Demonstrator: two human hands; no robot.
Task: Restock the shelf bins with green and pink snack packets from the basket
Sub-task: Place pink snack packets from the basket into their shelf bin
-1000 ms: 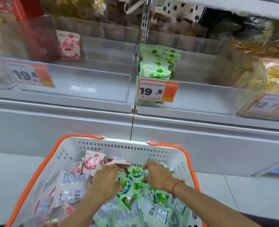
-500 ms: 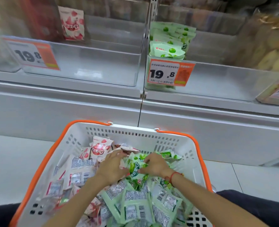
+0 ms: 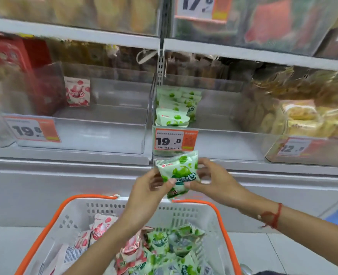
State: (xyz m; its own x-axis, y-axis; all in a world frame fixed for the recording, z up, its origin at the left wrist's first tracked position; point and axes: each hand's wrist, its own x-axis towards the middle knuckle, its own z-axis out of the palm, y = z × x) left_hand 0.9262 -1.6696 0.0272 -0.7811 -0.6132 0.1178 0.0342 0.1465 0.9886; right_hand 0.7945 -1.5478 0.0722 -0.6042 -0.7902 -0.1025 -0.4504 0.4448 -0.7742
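Note:
A green snack packet (image 3: 179, 172) is held up above the basket, just below the 19.8 price tag (image 3: 175, 140). My left hand (image 3: 149, 188) pinches its left edge and my right hand (image 3: 213, 180) pinches its right side. The white basket with an orange rim (image 3: 193, 212) sits below, holding pink packets (image 3: 102, 228) on its left and green packets (image 3: 176, 247) on its right. The clear right bin (image 3: 223, 143) holds a row of green packets (image 3: 174, 114). One pink packet (image 3: 77, 93) stands at the back of the clear left bin (image 3: 104, 135).
Bins of yellow pastries (image 3: 310, 122) stand to the right, a red box (image 3: 11, 62) to the far left. Another shelf with a 17.8 tag (image 3: 198, 6) runs above. A white cabinet front (image 3: 65, 187) lies below the bins.
Both hands have risen out of the basket with one green packet, from among the packets up to just below the right bin. The camera has tilted upward.

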